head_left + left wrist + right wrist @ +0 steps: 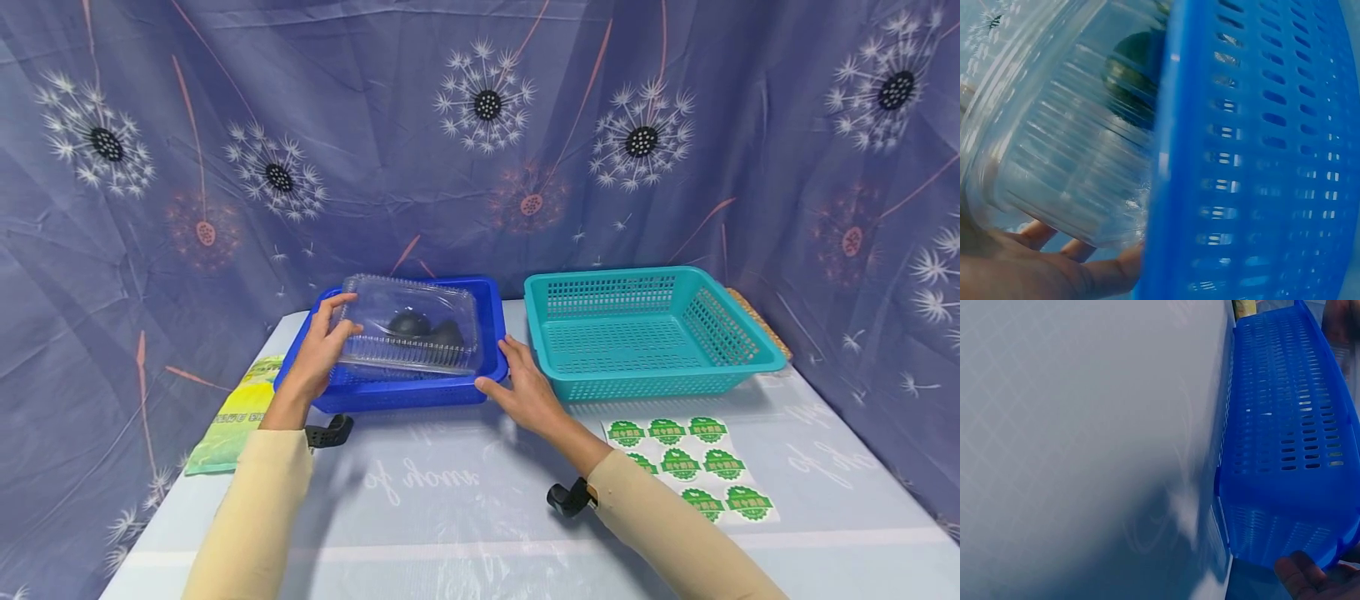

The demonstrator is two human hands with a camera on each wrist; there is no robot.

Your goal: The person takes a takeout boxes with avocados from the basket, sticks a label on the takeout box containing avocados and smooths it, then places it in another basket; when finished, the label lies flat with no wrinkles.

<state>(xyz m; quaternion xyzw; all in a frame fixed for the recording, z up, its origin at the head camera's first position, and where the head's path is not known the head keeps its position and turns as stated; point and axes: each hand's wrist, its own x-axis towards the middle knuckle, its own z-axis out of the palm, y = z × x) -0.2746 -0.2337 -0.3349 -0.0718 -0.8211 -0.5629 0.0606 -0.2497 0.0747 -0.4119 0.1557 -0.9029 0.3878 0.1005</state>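
Right now, all eyes on the blue basket (405, 397)!

Behind it hangs a purple-blue curtain (360, 167) of dandelions; underneath, a pale table (420, 542). Just right of it sits a teal basket (645, 387). At its left, a yellow-green bag (240, 408) lies flat; over to its front right, a sheet of green stickers (681, 464). Within the blue basket's rim, tilted, is the clear plastic box (420, 296); whether it touches the bottom, can't tell. And the left hand (318, 350), thumb and fingers parted round the box's left end, has hold of it! The right hand (525, 387), spread with fingers fairly straight, touches the blue basket's right front corner. Smallest of all, two dark round things (408, 323) show through the box; inside or behind, can't tell.
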